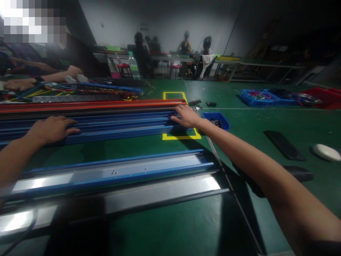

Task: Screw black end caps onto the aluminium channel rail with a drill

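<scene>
Several long blue metal profiles (119, 129) lie side by side across the green table, with red-orange profiles (106, 106) just behind them. My left hand (54, 129) rests on the blue profiles at the left, its thumb and fingers apart. Near their right ends, my right hand (185, 115) lies over the profiles with thumb and fingers spread. Closer to me are a blue-edged silver channel (128, 169) and a dark-edged silver channel (160, 190), neither touched by my hands.
A small blue bin (222, 121) of dark parts sits beyond my right wrist. Blue trays (257, 97), a red bin (326, 97), black objects (283, 144) and a white object (327, 152) are at right. Another person's arm (58, 75) reaches near wires at the back left.
</scene>
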Motion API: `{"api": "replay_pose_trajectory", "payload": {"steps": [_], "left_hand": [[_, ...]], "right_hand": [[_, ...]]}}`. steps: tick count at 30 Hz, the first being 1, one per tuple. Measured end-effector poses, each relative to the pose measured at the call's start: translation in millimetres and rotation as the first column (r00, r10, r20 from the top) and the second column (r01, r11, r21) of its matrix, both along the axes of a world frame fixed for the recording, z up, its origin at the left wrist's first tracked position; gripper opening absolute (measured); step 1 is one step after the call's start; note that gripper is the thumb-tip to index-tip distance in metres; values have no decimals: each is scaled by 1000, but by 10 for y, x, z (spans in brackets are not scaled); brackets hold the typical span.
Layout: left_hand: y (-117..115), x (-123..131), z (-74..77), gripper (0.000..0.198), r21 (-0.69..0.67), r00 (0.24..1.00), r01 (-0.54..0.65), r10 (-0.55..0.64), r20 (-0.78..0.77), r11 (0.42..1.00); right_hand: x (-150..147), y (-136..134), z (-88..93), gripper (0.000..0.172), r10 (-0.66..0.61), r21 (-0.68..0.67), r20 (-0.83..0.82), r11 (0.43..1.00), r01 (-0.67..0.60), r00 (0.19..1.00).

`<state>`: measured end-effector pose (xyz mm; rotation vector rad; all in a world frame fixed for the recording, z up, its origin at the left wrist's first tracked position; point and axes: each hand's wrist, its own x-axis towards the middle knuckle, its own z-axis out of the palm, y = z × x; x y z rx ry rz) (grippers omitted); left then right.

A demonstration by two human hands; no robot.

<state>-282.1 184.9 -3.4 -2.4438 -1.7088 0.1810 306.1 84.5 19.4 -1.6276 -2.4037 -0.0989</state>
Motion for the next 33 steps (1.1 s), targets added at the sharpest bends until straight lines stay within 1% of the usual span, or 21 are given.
{"api": "replay_pose_trajectory", "payload": {"steps": [1,2,3,4,6,7,8,9,10,11,12,13,14,16,18,22,27,30,33], "left_hand": [[-67,59,9,85,17,998,-36,37,-59,999],[-156,128,18,83,39,996,-6,9,-86,999],[-265,197,22,82,100,997,32,-25,-73,994],[-389,261,21,82,137,995,92,-86,-48,986],[-662,346,-8,80,160,975,179,-196,102,971],[-801,364,-35,79,118,957,198,-218,190,973],[-934,365,-70,78,54,946,173,-181,268,983],[-1057,354,-110,77,-49,941,136,-114,318,989],[-1166,334,-150,77,-150,943,99,-45,329,984],[-1258,309,-188,76,-243,949,86,-5,316,966],[-1332,284,-219,73,-322,956,100,-1,294,941],[-1388,260,-242,69,-372,960,109,-1,280,922],[-1428,239,-256,67,-408,964,112,1,267,906],[-1472,210,-259,68,-422,967,108,5,256,900],[-1491,201,-241,72,-398,968,104,-1,251,911],[-1530,256,-179,74,-348,974,89,-9,225,933],[-1539,425,-66,77,-348,986,24,34,160,937],[-1490,513,-3,77,-326,990,20,27,140,945],[-1411,545,25,76,-276,991,22,16,133,961]], "right_hand": [[14,-109,30,53,20,-6,-27,1000,-20,999],[37,-233,60,48,48,-16,-58,999,-49,997],[69,-368,88,43,102,-47,-97,993,-107,990],[107,-511,114,38,155,-93,-150,981,-170,976],[200,-796,158,33,207,-223,-271,937,-270,940],[250,-925,172,33,205,-283,-306,913,-294,930],[299,-1039,179,33,205,-347,-324,882,-318,924],[346,-1134,179,34,202,-395,-336,857,-332,920],[387,-1209,172,34,202,-437,-342,831,-346,918],[421,-1265,158,34,207,-472,-331,809,-352,921],[448,-1303,139,32,227,-481,-300,803,-352,927],[467,-1327,118,28,247,-475,-269,807,-351,931],[478,-1341,97,25,271,-467,-241,810,-356,932],[481,-1355,66,21,314,-440,-195,818,-370,929],[467,-1369,55,21,337,-420,-160,827,-373,928],[435,-1410,58,22,337,-378,-82,860,-342,938],[410,-1381,9,22,270,-293,20,922,-253,963],[396,-1292,-32,21,234,-233,46,948,-217,971],[386,-1175,-56,20,205,-181,86,966,-187,975]]}}
